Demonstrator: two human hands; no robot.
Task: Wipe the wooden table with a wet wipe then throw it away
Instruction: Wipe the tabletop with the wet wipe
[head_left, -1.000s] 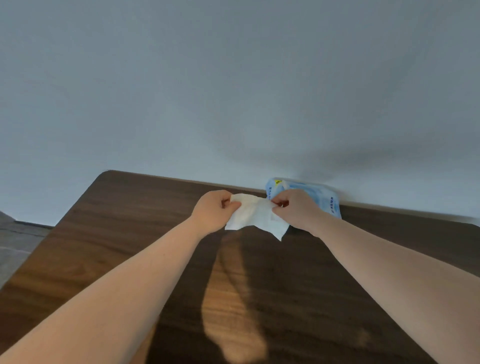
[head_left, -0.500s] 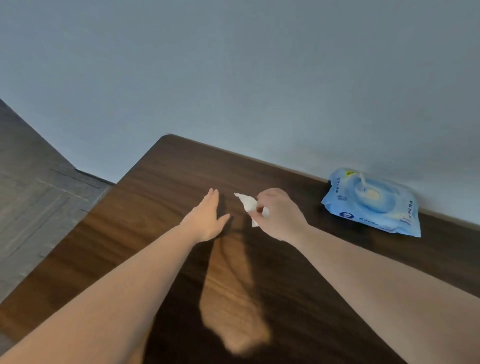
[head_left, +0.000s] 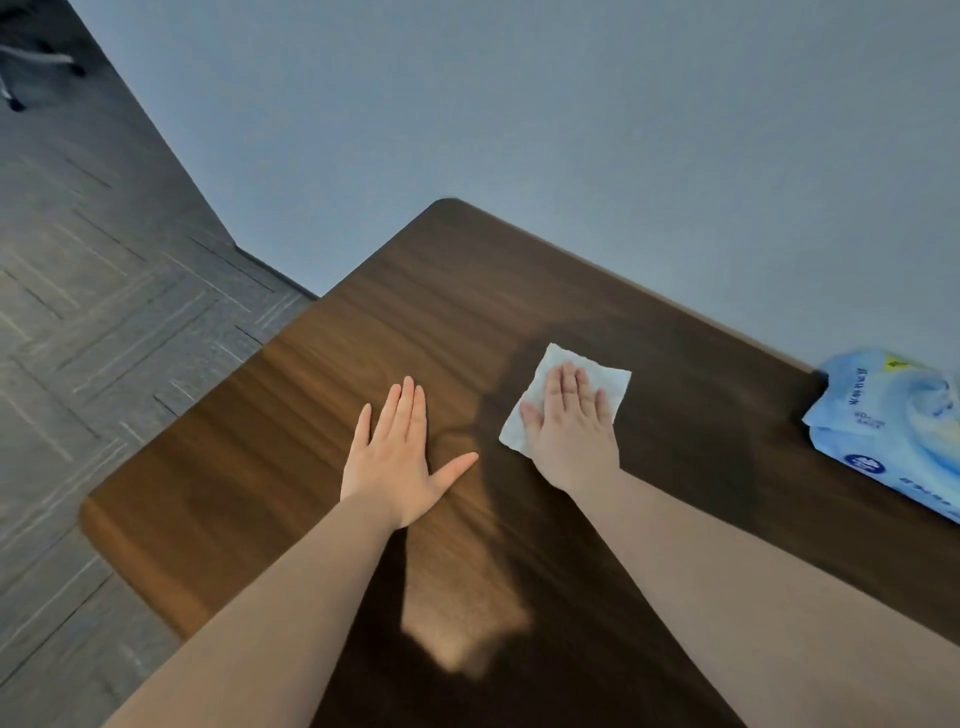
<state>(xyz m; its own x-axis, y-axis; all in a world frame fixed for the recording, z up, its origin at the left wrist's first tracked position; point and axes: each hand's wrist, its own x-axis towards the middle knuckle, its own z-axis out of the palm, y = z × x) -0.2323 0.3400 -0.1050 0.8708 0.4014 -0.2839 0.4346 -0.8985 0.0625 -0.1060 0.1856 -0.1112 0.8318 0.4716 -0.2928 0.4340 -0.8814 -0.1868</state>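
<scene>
right hand (head_left: 571, 431) palm-down, fingers (head_left: 569, 384) extended and together, pressing the wet wipe (head_left: 608, 384) flat on the wooden table (head_left: 322, 395); wipe edges stick out past fingertips and thumb. left hand (head_left: 397, 457) flat on bare wood beside it, fingers straight, thumb splayed, gripping nothing. wipes pack (head_left: 893, 431) well right of the right fingers.

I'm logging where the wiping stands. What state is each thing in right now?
wet wipe: unfolded, flat on the table under the right hand
right hand: open, palm pressed on the wipe
left hand: open, flat on bare wood, holding nothing
wipes pack: lying on the table by the wall
wooden table: no wet streaks discernible
</scene>
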